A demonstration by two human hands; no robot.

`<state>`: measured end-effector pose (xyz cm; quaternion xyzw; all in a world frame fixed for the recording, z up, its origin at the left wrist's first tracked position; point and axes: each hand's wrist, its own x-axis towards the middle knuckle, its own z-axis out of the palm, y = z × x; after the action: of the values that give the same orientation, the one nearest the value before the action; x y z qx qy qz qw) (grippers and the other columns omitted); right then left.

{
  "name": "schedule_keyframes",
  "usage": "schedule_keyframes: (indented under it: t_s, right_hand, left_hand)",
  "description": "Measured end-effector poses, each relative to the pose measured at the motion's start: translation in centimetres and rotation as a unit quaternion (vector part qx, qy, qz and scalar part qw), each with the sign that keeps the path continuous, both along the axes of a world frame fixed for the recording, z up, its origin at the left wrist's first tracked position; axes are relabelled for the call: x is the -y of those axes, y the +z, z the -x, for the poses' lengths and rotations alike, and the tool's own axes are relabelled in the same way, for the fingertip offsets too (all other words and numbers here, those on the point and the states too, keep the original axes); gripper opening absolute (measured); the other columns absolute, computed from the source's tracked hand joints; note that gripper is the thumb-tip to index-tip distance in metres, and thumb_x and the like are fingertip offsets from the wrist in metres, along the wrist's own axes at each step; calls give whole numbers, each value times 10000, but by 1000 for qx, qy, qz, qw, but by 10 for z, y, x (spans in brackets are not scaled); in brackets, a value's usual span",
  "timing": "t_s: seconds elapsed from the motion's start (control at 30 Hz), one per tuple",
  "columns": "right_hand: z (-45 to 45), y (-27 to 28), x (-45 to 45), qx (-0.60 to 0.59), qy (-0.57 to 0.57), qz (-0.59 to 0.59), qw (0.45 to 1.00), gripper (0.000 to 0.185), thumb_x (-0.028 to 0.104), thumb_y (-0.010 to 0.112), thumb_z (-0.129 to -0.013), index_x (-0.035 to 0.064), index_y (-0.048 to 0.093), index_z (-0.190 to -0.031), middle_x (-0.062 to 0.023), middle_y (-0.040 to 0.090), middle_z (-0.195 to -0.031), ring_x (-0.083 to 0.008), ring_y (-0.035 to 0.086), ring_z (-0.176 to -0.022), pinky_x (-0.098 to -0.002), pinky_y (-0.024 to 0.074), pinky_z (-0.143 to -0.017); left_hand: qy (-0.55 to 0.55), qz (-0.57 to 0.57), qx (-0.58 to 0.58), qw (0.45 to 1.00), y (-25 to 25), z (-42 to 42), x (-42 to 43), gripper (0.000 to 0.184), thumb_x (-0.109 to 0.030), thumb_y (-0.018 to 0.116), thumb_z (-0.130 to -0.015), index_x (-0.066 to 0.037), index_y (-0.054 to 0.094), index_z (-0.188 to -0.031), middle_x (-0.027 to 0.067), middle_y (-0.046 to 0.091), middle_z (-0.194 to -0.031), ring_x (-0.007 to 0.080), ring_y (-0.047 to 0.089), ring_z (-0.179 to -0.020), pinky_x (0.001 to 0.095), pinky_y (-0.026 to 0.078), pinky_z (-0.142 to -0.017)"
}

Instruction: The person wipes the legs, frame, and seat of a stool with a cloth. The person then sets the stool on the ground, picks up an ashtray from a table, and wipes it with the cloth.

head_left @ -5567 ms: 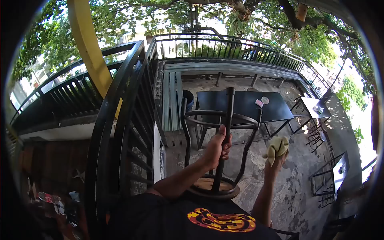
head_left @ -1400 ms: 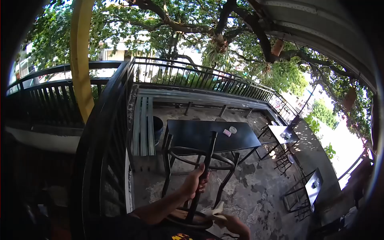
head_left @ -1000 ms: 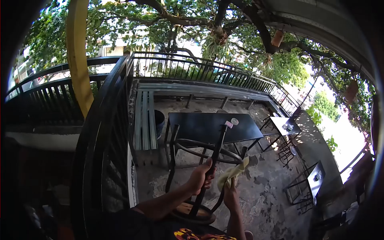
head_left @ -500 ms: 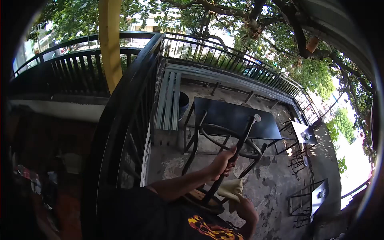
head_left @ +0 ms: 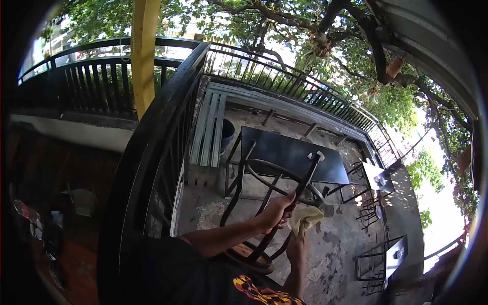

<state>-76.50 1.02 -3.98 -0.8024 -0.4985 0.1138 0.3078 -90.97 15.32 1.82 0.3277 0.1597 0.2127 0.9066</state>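
A dark metal stool [head_left: 306, 180] is held upside down, its legs and round ring pointing up and away from me. Its round wooden seat [head_left: 245, 251] is low, close to my body. My left hand [head_left: 276, 212] is closed around one leg, below the ring. In my right hand [head_left: 297, 248] is a pale yellow cloth [head_left: 306, 218], bunched at another leg of the stool. The cloth hides part of that leg and the fingertips.
A black table [head_left: 284, 152] stands behind the stool, with a slatted bench [head_left: 208, 129] and a dark bucket [head_left: 227, 133] to its left. A black railing [head_left: 162, 112] runs close on my left. Smaller tables [head_left: 376, 175] with stools are farther right.
My right hand and the cloth have moved up along the stool's leg, and the cloth is now higher beside my left hand. The stool has shifted slightly left and down in view.
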Motion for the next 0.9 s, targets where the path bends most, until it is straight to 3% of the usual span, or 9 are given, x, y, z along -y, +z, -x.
schedule_keyframes:
  t_s: [0.07,0.17,0.27,0.4,0.6,0.63,0.73,0.83,0.9]
  right_hand:
    - [3,-5,17,9,27,29,999,736,22,522,-922,36,251,-1607,-393,524,-1353,-536,563,-1194,-536,473,-986]
    - [3,-8,40,13,63,52,997,725,29,555,-889,49,334,-1579,-371,589,-1273,-535,602,-1120,-541,498,-927]
    - [5,6,53,24,77,91,993,658,36,567,-882,35,431,-1526,-354,634,-1182,-527,624,-1070,-541,510,-887]
    - [12,26,67,26,90,146,985,548,64,596,-891,18,543,-1435,-337,668,-1097,-493,654,-1027,-538,519,-855]
    - [21,26,74,-3,172,350,921,424,240,604,-946,127,632,-1354,-286,695,-1066,-448,665,-1030,-524,532,-862]
    - [25,24,79,-4,132,339,932,416,299,587,-958,170,639,-1351,-269,704,-1059,-448,669,-1018,-529,531,-866]
    - [29,27,77,-1,137,337,931,396,254,569,-971,168,633,-1352,-271,702,-1063,-442,669,-1020,-521,536,-864]
    - [-2,14,80,-55,195,259,944,373,196,545,-991,116,626,-1346,-249,727,-1033,-412,694,-1004,-492,548,-860]
    - [-16,36,78,-102,122,141,977,362,151,527,-1005,79,617,-1348,-241,730,-1064,-391,704,-1013,-467,551,-862]
  left_hand:
    - [12,0,-2,1000,-5,0,-2,567,-705,417,-1012,-156,505,-895,-87,315,-641,38,254,-492,221,219,-445]
    - [14,6,-4,1000,-4,0,-4,585,-701,401,-1019,-188,438,-740,-89,314,-604,41,245,-461,251,203,-444]
    - [-1,14,-2,1000,-6,0,-4,565,-699,427,-1012,-153,503,-886,-87,317,-647,39,259,-498,227,224,-450]
    - [-12,15,0,1000,-2,0,-4,565,-697,429,-1012,-151,501,-889,-83,322,-646,39,260,-495,229,223,-451]
    - [-8,14,13,1000,-3,1,-4,560,-693,432,-1013,-151,505,-895,-79,329,-643,41,260,-482,233,219,-449]
    - [-7,12,11,1000,-1,2,-4,558,-692,433,-1013,-152,506,-896,-79,329,-643,42,260,-480,234,218,-449]
    - [1,4,8,1000,0,1,-5,568,-696,408,-1019,-166,484,-830,-81,320,-626,44,254,-468,240,212,-440]
    - [14,10,-1,1000,4,3,-3,570,-696,394,-1023,-171,483,-819,-83,318,-619,45,251,-464,241,208,-435]
    - [23,10,-2,1000,10,4,-2,563,-693,394,-1025,-170,491,-838,-84,319,-619,45,252,-464,240,207,-435]
